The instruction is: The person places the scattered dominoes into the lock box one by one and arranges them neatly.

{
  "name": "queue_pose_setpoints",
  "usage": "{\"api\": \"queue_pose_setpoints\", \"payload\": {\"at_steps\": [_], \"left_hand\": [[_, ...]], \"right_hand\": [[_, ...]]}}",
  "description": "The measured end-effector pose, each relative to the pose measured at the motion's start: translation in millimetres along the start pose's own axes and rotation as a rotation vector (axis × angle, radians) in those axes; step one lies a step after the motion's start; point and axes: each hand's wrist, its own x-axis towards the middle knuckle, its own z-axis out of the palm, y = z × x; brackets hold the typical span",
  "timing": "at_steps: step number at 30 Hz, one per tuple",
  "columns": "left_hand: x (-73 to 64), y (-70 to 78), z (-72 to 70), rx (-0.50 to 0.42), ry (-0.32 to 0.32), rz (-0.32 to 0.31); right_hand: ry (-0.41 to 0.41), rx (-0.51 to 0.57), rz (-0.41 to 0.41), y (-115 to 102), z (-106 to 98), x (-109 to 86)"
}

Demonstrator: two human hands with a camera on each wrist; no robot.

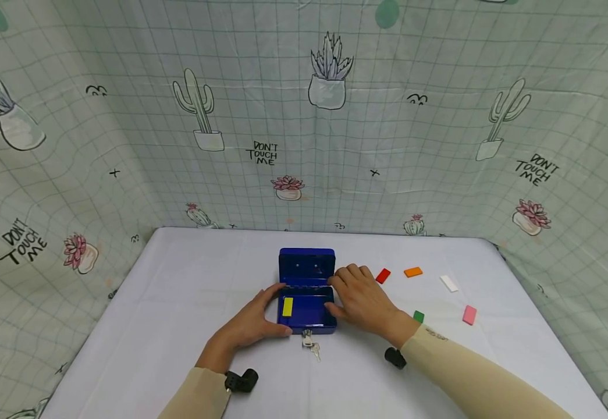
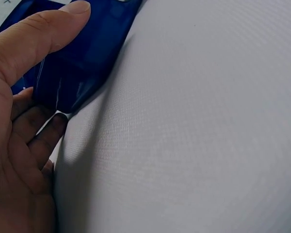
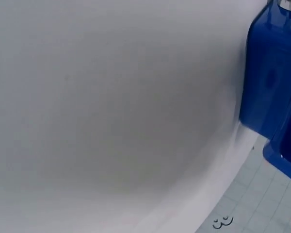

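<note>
On the table, the open box (yellow block inside) is held at its left side between the left hand's spread thumb and fingers; the right hand, thumb parted, adjoins its right side, grip indeterminable.

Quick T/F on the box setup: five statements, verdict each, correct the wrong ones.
1. The blue box has its lid open. True.
2. The yellow piece lies at the box's right end, seen from the head camera. False: it lies inside near the left end.
3. The left grip touches the box. True.
4. The green piece sits inside the box. False: it lies on the white cloth, right of the box.
5. A key is visible at the box's front. True.
</note>
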Motion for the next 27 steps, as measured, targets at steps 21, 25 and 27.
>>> {"api": "queue_pose_setpoints", "payload": {"at_steps": [21, 25, 27], "left_hand": [[0.4, -0.6, 0.4, -0.024, 0.004, 0.01], [0.4, -0.6, 0.6, -0.029, 0.001, 0.013], [0.4, -0.3, 0.5, -0.027, 0.0, 0.012]], "right_hand": [[0.005, 0.001, 0.084, 29, 2, -34.9], [0.012, -0.002, 0.089, 38, 2, -44.0], [0.018, -0.002, 0.091, 42, 1, -48.9]]}}
